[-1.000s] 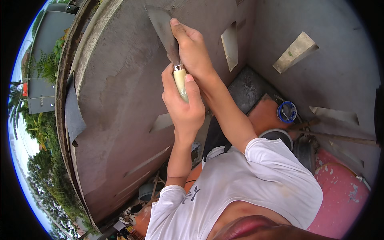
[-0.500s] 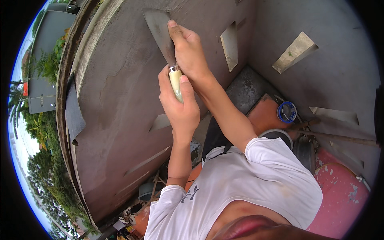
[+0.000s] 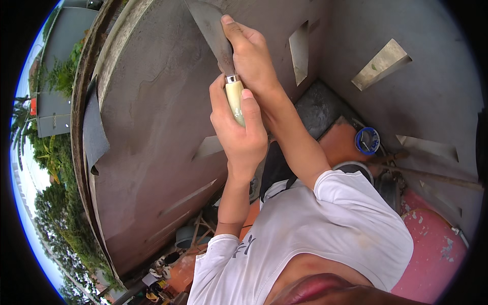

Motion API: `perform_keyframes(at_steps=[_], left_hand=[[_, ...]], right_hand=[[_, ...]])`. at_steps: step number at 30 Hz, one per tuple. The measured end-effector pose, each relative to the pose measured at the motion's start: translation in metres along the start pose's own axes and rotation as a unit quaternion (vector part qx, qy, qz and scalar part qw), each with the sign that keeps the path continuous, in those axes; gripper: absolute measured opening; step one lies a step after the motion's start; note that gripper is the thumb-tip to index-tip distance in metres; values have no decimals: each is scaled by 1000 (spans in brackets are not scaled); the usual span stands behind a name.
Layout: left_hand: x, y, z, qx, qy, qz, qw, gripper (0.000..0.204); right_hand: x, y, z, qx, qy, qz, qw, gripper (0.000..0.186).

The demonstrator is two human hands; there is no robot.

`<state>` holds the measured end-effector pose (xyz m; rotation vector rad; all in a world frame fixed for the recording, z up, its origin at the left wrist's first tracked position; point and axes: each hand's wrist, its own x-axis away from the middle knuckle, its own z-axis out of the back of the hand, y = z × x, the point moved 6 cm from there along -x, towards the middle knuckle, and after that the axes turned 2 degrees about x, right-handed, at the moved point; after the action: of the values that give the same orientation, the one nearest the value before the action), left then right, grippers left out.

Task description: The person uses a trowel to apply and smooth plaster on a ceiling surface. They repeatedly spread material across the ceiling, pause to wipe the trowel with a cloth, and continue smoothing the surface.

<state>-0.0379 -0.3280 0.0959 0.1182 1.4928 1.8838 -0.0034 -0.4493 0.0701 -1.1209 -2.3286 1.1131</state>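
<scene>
My left hand (image 3: 240, 133) grips the pale wooden handle of a wide putty knife (image 3: 235, 96). Its grey metal blade (image 3: 208, 23) lies flat against a grey cement wall (image 3: 152, 112) high in front of me. My right hand (image 3: 250, 53) presses its fingers on the back of the blade just above the metal collar. Both forearms reach up from my white shirt (image 3: 310, 239). The wall's surface around the blade looks smooth and wet.
A second grey wall (image 3: 406, 101) meets the first at a corner, with flat angled pieces (image 3: 381, 63) stuck on it. Below are a blue-rimmed round tub (image 3: 367, 140), a pink surface (image 3: 432, 244), buckets and clutter. Trees and sky show at the left.
Both hands and the putty knife have slid upward along the wall, the blade now reaching the top edge of the view.
</scene>
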Motion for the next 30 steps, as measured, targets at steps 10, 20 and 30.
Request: perform_keyframes(at_steps=[10, 20, 30], left_hand=[[8, -17, 9, 30, 11, 0, 999, 35], [1, -6, -3, 27, 22, -1, 999, 37], [-6, -15, 1, 30, 11, -2, 999, 34]], right_hand=[[9, 7, 0, 59, 24, 20, 998, 48], [4, -5, -1, 77, 17, 48, 996, 48], [0, -6, 0, 79, 41, 83, 993, 48]])
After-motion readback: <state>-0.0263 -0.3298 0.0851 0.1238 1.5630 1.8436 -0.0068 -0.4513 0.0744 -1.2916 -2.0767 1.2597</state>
